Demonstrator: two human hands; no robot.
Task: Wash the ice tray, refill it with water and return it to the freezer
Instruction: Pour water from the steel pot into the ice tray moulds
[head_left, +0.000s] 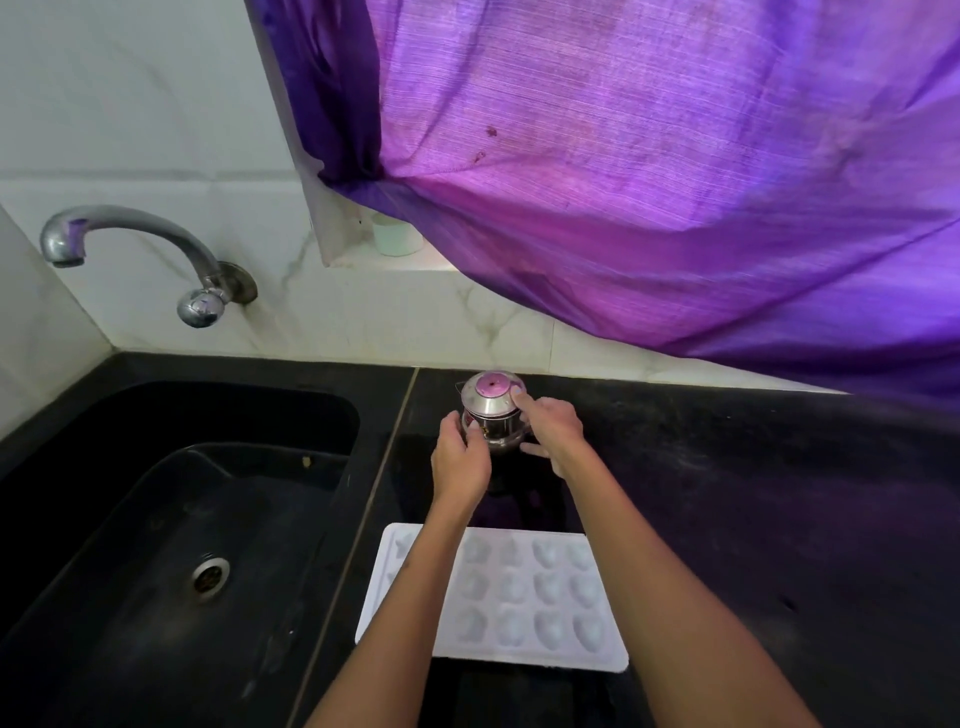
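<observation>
A white ice tray (524, 597) with several rounded moulds lies flat on the black counter, close to me, partly under my forearms. Beyond it stands a steel bottle (493, 410) with a domed metal cap. My left hand (460, 460) grips the bottle's body from the left. My right hand (550, 431) wraps the right side, its forefinger resting on the edge of the cap. The bottle's lower part is hidden by my hands.
A black sink (171, 519) with a steel drain (210, 576) lies left of the tray. A chrome tap (140, 244) juts from the marble wall above it. A purple curtain (649, 171) hangs over the counter's back right. A pale cup (397, 236) sits on the sill.
</observation>
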